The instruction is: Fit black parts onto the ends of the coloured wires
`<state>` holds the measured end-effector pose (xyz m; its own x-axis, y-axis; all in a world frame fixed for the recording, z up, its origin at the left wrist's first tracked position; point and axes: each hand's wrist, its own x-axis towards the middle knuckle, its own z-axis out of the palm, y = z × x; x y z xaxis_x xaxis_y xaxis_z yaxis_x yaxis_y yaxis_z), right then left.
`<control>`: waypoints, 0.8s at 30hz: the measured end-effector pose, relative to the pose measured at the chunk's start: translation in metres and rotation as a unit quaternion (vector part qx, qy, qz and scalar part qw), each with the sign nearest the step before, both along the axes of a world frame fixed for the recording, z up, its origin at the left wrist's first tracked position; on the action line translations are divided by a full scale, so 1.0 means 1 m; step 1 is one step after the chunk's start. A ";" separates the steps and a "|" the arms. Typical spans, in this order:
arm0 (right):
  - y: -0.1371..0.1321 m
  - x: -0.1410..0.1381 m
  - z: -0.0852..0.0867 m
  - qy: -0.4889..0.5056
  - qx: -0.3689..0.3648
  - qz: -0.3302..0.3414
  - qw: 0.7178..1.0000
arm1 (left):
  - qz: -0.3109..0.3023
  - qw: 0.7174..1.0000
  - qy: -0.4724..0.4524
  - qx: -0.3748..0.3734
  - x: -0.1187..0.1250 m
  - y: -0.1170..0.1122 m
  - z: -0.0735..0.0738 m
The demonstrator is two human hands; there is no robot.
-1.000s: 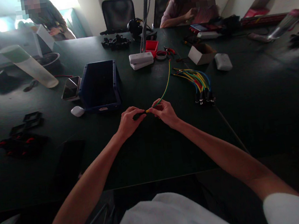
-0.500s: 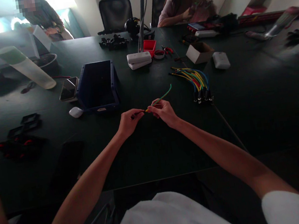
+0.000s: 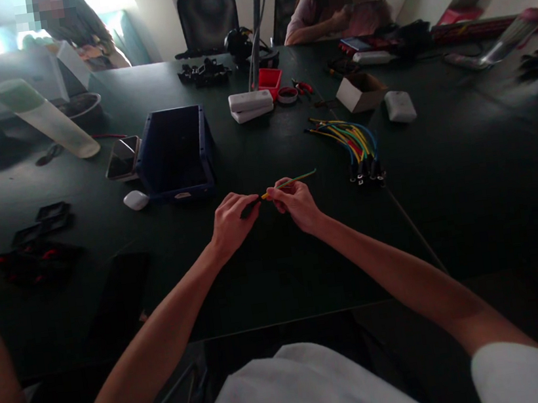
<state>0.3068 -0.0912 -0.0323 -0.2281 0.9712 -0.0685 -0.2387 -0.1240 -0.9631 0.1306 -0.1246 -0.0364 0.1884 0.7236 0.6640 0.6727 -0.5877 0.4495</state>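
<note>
Near the middle of the dark table, my right hand [image 3: 299,202] pinches a thin yellow-green wire [image 3: 303,176]. Its free end sticks out to the right, past the knuckles. My left hand [image 3: 234,220] is closed, thumb and fingertips together on the wire's dark end, which points left; the fingers hide most of that end. A short yellow stretch shows between the two hands. Beyond my right hand lies a bundle of wires [image 3: 352,137] in yellow, blue, green and red, with black sleeves and metal ring terminals at the near end.
A dark blue bin [image 3: 176,151] stands behind my left hand, with a white earbud case [image 3: 136,200] and a phone [image 3: 123,158] beside it. Farther back are a white power strip [image 3: 250,105], a red tray [image 3: 270,81] and an open carton [image 3: 358,92]. Two people sit opposite.
The wire's free end has swung down and now lies flatter, pointing right. Both hands stay pinched together at almost the same spot.
</note>
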 end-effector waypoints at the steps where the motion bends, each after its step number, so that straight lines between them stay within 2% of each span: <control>1: -0.002 -0.001 0.001 0.003 0.000 -0.004 1.000 | 0.000 1.000 0.002 0.015 0.000 0.000 0.001; 8: -0.009 -0.003 0.009 0.017 -0.009 -0.018 1.000 | -0.009 0.998 -0.009 0.057 -0.002 -0.001 0.001; 19: -0.012 -0.005 0.012 0.049 -0.003 -0.020 0.999 | -0.047 0.987 -0.007 0.152 -0.007 0.003 -0.001; 24: -0.013 -0.006 0.010 0.066 -0.006 -0.017 0.998 | -0.050 0.985 -0.020 0.162 -0.006 0.004 0.000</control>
